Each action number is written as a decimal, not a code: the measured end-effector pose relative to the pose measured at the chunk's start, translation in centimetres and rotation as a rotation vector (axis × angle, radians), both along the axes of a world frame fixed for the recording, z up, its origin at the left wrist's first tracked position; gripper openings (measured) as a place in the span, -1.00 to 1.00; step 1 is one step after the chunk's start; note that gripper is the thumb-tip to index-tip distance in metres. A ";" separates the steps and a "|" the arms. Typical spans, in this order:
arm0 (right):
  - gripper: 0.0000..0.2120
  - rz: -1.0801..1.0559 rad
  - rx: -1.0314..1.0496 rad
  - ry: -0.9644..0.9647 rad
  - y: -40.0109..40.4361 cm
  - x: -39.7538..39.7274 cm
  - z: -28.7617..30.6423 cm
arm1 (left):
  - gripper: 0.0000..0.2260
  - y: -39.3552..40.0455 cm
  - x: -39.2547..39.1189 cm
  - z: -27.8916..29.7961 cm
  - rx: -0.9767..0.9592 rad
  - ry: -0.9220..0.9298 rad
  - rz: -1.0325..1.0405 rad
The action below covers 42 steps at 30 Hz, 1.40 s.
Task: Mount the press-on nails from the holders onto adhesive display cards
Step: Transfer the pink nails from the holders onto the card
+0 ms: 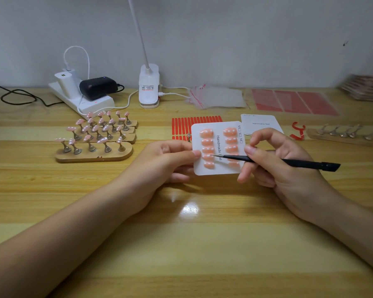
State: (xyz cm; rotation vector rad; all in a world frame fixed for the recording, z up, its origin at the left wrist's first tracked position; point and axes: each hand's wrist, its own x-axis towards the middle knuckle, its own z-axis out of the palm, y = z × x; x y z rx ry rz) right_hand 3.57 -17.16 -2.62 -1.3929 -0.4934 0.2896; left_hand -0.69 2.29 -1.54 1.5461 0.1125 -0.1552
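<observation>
The left hand (pixel 170 160) pinches the left edge of a white display card (pixel 219 148) held just above the wooden table (pixel 181 244), thumb on its face; the right hand (pixel 276 160) grips a black tool (pixel 299 163) whose fine tip touches a pink nail (pixel 208 157) in the card's left column, both columns filled with nails. Beyond the card lie a red adhesive strip sheet (pixel 194 122) and a second card (pixel 261 124); to the left stand wooden holders (pixel 95 154) bearing more pink nails; a power strip (pixel 82 100) and lamp base (pixel 149 87) sit by the wall.
</observation>
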 end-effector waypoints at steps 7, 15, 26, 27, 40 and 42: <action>-0.83 0.011 -0.018 -0.008 0.0 0.1 0.0 | -0.91 0.0 0.1 -0.2 -0.006 -0.003 0.004; -0.83 0.018 -0.049 -0.044 0.0 0.1 -0.1 | -0.88 0.1 0.1 -0.2 -0.024 -0.059 -0.023; -0.86 -0.078 0.063 0.023 -0.2 -0.1 0.1 | -0.83 0.2 0.1 -0.5 -0.060 -0.069 0.032; -0.90 -0.096 0.095 0.027 -0.2 -0.1 0.1 | -0.82 0.2 0.1 -0.5 -0.048 -0.068 0.034; -0.65 -0.263 0.130 -0.113 -0.3 0.4 0.4 | -0.93 0.3 0.0 -0.4 -0.028 -0.069 0.101; -0.75 -0.277 0.047 -0.082 -0.1 0.4 0.2 | -0.92 0.2 -0.1 -0.4 -0.027 -0.079 0.093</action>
